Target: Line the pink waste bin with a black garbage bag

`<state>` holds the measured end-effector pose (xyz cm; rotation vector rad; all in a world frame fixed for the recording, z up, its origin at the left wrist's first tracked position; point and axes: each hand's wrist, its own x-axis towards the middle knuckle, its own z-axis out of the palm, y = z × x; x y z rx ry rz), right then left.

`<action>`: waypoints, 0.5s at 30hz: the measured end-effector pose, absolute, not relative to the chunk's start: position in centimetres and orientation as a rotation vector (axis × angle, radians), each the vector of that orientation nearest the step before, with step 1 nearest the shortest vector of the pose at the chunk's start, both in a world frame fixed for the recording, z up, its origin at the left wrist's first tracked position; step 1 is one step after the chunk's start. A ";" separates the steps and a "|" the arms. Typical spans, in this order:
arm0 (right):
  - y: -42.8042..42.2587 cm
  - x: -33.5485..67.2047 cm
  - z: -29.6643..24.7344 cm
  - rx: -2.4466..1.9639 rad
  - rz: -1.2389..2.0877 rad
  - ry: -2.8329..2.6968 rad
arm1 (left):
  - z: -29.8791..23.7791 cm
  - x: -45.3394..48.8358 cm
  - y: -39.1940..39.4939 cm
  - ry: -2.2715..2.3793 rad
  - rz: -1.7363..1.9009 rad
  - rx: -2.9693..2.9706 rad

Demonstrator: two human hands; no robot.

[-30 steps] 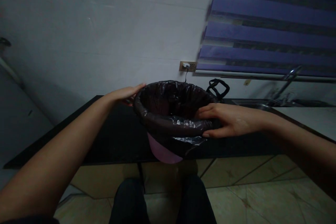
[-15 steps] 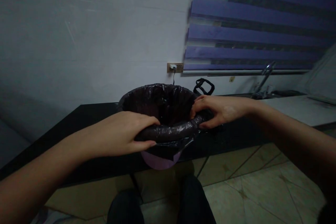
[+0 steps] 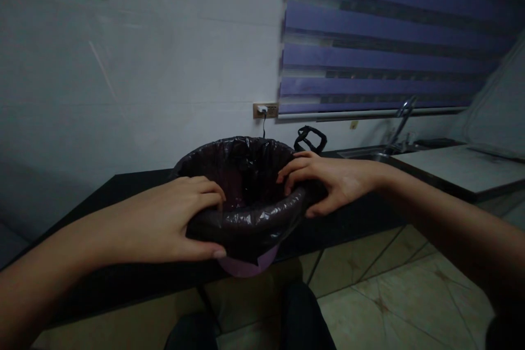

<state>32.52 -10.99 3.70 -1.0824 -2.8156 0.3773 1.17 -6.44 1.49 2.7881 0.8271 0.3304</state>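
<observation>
A pinkish-purple bin (image 3: 246, 268) stands on the dark counter, its mouth lined with a black trash bag (image 3: 250, 221). The bag is folded outward over the rim and hangs down the front, leaving only the lower part of the bin showing. At the front left of the rim, my left hand (image 3: 180, 219) grips the bag, fingers inside and thumb outside. My right hand (image 3: 328, 178) straddles the right side of the rim the same way, its fingers curved more loosely over the bag. Inside, the bag is dark and wrinkled.
The black counter (image 3: 127, 191) runs along a tiled wall. Behind the bin are a black loop (image 3: 318, 134) and a wall socket (image 3: 270, 110) with a plug and cord. A faucet (image 3: 404, 115) and pale board (image 3: 463, 167) lie to the right, below a purple striped blind (image 3: 369, 38).
My left hand has slid left along the rim, and the hands are a little farther apart. The folded bag spreads wider over the front. The whole view has shifted slightly.
</observation>
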 end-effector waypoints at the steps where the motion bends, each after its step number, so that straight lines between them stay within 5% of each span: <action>1: -11.0 33.1 3.9 -1.103 0.396 -2.736 | 1.5 0.6 -6.2 0.799 0.349 2.790; 9: -6.2 35.1 4.0 -2.014 0.328 -1.969 | 0.9 -2.7 -0.5 1.392 0.827 2.519; 15: -4.1 33.0 3.4 -2.253 0.393 -1.986 | -1.4 -3.9 4.3 1.484 0.503 2.288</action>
